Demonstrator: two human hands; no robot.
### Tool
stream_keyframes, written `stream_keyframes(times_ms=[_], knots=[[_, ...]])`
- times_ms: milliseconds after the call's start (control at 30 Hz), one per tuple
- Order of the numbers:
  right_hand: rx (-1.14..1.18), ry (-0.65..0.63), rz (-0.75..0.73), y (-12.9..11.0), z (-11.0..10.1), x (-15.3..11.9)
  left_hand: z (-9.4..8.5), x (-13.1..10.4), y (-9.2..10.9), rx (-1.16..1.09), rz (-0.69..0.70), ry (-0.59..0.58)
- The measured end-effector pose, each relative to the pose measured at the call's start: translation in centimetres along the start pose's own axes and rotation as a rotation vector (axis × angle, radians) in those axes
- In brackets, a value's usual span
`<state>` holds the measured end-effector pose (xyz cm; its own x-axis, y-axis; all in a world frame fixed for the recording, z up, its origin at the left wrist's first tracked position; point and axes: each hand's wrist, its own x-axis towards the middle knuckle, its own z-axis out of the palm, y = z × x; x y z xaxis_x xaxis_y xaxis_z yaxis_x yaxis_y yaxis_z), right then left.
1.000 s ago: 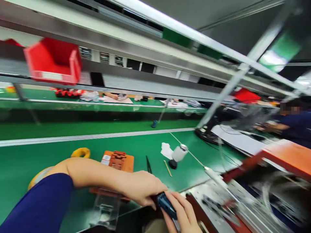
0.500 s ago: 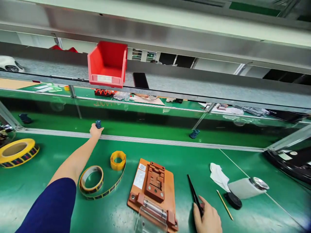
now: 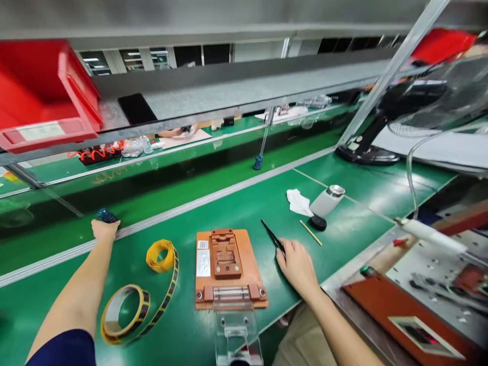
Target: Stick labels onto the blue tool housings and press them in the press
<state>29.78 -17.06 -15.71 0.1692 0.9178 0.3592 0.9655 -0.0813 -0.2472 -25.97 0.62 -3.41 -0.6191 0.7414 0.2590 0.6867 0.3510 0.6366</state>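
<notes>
My left hand [image 3: 104, 230] reaches to the low rail at the back, its fingers closed around a dark blue knob [image 3: 106, 215] on the panel. On the right, my right hand [image 3: 297, 264] rests by the green table's front edge and grips black tweezers [image 3: 271, 234], tips pointing away to the left. Between the hands lies an orange-brown fixture [image 3: 246, 249] with a raised block and a clear hinged cover [image 3: 237, 333] folded toward me. Left of it are a small yellow tape roll [image 3: 160, 255] and a larger label reel [image 3: 112, 315], joined by a strip.
A white bottle [image 3: 326, 202], black cap [image 3: 317, 222], white tissue [image 3: 299, 202] and wooden stick [image 3: 310, 233] lie right of the tweezers. A shelf above holds a red bin [image 3: 46, 101] and black phone [image 3: 136, 109]. A black stand base [image 3: 368, 155] sits at the back right.
The view has swung to the right, bringing the right-hand bench into sight. My left hand stays at the knob, and my right hand still has the tweezers.
</notes>
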Motion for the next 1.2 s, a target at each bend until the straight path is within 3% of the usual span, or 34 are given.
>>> stream_keyframes(times_ms=[167, 267, 367, 467, 567, 667, 800, 867, 967, 1100, 1200], knots=[[-0.009, -0.102, -0.014, 0.0, -0.4, 2.9, -1.6, -2.1, -1.1, 0.121, 0.111, -0.005], [0.0, -0.093, -0.015, 0.2, 0.0, 3.7, -3.2, -6.1, -0.6, 0.13, 0.295, -0.219], [0.067, -0.06, -0.026, 0.6, 0.4, 3.7, -4.4, -11.8, 0.8, 0.15, 0.484, -0.502], [0.148, -0.03, -0.036, 1.2, 0.8, 3.3, -3.8, -16.8, 2.7, 0.235, 0.574, -0.646], [0.197, 0.002, -0.051, 1.7, 1.3, 3.1, -1.4, -18.8, 4.6, 0.359, 0.572, -0.651], [0.244, 0.025, -0.08, 1.9, 1.6, 3.0, 1.1, -18.3, 6.2, 0.445, 0.547, -0.595], [0.252, 0.033, -0.092, 1.8, 1.4, 2.9, 1.5, -17.8, 7.3, 0.456, 0.558, -0.516], [0.247, 0.033, -0.089, 1.6, 1.1, 2.8, 0.1, -18.5, 7.1, 0.43, 0.592, -0.484], [0.246, 0.03, -0.083, 1.4, 0.6, 2.7, -3.5, -20.2, 5.2, 0.413, 0.612, -0.427], [0.255, 0.029, -0.083, 1.3, 0.4, 2.6, -9.1, -22.6, 0.1, 0.459, 0.525, -0.39], [0.263, 0.016, -0.091, 1.4, 0.4, 2.6, -11.9, -24.1, -3.8, 0.482, 0.425, -0.497]])
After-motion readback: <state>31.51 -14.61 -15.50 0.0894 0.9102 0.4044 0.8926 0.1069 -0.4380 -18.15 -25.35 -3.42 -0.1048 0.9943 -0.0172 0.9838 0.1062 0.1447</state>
